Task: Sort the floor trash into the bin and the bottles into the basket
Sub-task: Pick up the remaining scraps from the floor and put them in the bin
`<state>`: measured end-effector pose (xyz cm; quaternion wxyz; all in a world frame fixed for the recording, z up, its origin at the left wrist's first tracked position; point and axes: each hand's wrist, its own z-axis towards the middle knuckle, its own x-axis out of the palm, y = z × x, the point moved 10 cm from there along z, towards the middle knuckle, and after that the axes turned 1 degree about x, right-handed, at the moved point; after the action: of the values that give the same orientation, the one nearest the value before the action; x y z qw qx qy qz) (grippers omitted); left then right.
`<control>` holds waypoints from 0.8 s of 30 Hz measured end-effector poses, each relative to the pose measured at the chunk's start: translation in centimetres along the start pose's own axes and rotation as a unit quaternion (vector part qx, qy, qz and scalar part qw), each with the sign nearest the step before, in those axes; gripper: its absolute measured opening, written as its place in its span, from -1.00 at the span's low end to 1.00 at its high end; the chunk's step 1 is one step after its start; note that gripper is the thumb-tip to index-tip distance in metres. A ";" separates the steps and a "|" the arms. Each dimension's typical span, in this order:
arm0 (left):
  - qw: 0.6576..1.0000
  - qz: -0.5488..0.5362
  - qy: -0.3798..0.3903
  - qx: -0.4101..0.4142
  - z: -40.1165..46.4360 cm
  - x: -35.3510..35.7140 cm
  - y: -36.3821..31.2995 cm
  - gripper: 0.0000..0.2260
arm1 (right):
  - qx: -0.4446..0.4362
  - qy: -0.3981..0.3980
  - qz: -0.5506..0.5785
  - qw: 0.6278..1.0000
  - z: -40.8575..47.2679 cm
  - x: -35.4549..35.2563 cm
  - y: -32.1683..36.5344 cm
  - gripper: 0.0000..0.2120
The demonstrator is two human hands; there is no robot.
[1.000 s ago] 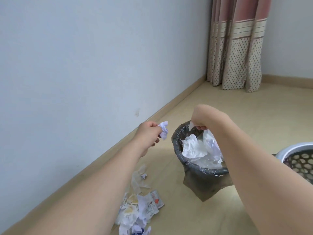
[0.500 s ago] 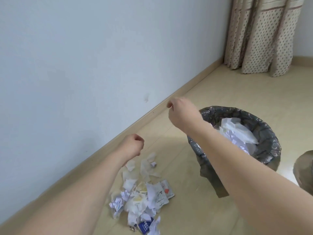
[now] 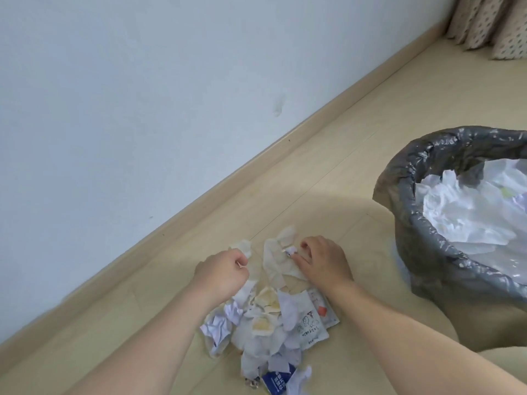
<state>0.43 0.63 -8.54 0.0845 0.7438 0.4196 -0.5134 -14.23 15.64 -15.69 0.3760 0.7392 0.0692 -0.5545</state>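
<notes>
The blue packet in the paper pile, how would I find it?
Start at the grey-bagged bin, then look left to the trash pile on the floor by the wall. The blue packet lies at the pile's near edge, the only dark blue piece among white and yellowish scraps.

Both forearms extended forward and down, side by side. The left hand [image 3: 221,273] was curled, knuckles up. The right hand [image 3: 323,262] was palm-down, fingers [image 3: 299,259] bent at their tips.
</notes>
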 end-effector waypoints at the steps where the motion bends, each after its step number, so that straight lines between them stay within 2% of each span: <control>1: 0.999 0.041 -0.011 0.015 1.1 0.6 -0.3 -0.75 | -0.014 -0.023 -0.012 1.000 0.2 0.5 0.0 -0.61; 4: 0.992 0.098 -0.053 0.062 4.4 2.6 -1.8 -0.57 | -0.043 -0.073 0.035 0.996 1.4 0.8 0.5 -0.52; 6: 0.985 0.124 -0.068 0.096 6.1 4.2 -2.7 -0.54 | -0.071 -0.085 0.051 0.993 2.5 1.0 0.8 -0.53; 8: 0.976 0.148 -0.090 0.133 6.8 5.3 -3.2 -0.61 | -0.114 -0.112 0.023 0.987 2.8 1.1 1.5 -0.66; 11: 0.971 0.135 -0.121 0.156 7.3 5.6 -3.2 -0.80 | -0.133 -0.121 0.022 0.983 2.6 2.0 1.3 -0.87; 13: 0.971 0.130 -0.132 0.154 7.5 5.6 -3.0 -0.87 | -0.134 -0.120 0.030 0.983 2.5 2.1 1.1 -0.89; 16: 0.976 0.116 -0.133 0.127 8.0 5.8 -2.4 -0.86 | -0.128 -0.110 0.039 0.985 2.9 2.1 1.1 -0.86; 21: 0.982 0.135 -0.088 0.097 8.3 6.1 -3.6 -0.85 | -0.114 -0.095 0.059 0.987 3.1 2.0 0.5 -0.80; 24: 0.989 0.113 -0.072 0.061 7.3 4.8 -3.3 -0.83 | -0.098 -0.071 0.073 0.990 3.4 2.3 0.1 -0.83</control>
<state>-6.36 1.24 -14.94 0.1264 0.7513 0.2938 -0.5772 -15.88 12.70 -18.04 0.4899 0.6609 0.0417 -0.5670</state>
